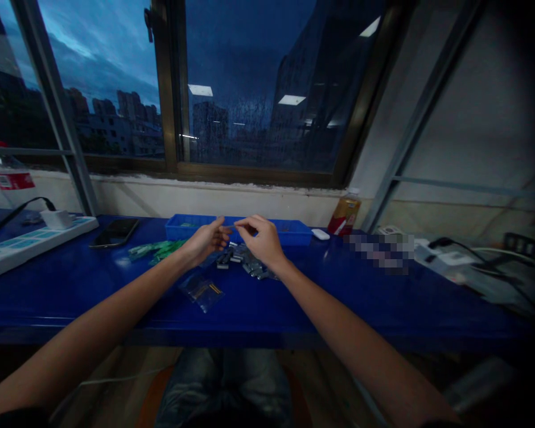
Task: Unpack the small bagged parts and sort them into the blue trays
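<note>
My left hand (206, 241) is raised over the blue table, its fingers curled and partly apart, facing my right hand. Close beside it, my right hand (262, 239) has thumb and index finger pinched together; what they hold is too small to make out. Both hands are in front of a long blue tray (296, 233). Beneath them lies a pile of small metallic pieces (252, 266). Green pieces (160, 251) are spread to the left of the pile. Nearer the table's front edge sits a clear plastic bag (202, 291) with thin gold-coloured pieces.
A phone (115, 232) and a white power strip (35, 244) lie at the left, near a red-capped bottle (11, 178). To the right are a white mouse-like object (320, 234), a bottle of amber drink (345, 213) and cables (468, 252). The window stands behind.
</note>
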### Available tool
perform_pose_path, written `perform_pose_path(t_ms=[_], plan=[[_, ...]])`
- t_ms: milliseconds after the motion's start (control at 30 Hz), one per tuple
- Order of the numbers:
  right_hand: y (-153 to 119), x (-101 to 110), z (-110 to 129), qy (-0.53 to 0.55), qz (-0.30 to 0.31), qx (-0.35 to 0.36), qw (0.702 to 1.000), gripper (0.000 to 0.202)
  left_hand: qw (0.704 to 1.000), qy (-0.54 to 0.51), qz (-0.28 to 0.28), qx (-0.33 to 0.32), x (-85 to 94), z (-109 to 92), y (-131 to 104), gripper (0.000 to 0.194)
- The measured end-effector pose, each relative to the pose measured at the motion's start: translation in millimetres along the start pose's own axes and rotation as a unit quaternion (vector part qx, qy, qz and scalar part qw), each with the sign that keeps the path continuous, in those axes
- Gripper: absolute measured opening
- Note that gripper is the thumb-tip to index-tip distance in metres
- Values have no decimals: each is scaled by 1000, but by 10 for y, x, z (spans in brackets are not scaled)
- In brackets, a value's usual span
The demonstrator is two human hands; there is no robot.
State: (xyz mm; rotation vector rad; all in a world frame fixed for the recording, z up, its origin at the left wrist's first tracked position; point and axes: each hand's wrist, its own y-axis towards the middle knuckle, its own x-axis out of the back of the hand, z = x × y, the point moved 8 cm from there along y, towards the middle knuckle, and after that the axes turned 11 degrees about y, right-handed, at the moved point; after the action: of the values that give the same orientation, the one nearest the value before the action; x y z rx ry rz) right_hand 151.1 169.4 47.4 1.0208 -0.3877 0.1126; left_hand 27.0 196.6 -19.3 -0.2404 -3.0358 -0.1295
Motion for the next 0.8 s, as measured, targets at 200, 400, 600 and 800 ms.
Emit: perform_pose_path(t_ms=[200,400,600,800], plan=[[-9,-143,-220,20,45,-76,996,17,955,169,-108,-217,149,-313,-44,19],[-71,-209,-600,161,35,-242,956,32,853,397,-128,-315,6,-479,-187,16],[-13,-63,-329,29,-3,-97,995,18,932,286,-74,-209,27,-335,-73,22],[-12,-47,-19,-36,20,19,999,22,996,60,-23,-61,58,-143,-21,36]])
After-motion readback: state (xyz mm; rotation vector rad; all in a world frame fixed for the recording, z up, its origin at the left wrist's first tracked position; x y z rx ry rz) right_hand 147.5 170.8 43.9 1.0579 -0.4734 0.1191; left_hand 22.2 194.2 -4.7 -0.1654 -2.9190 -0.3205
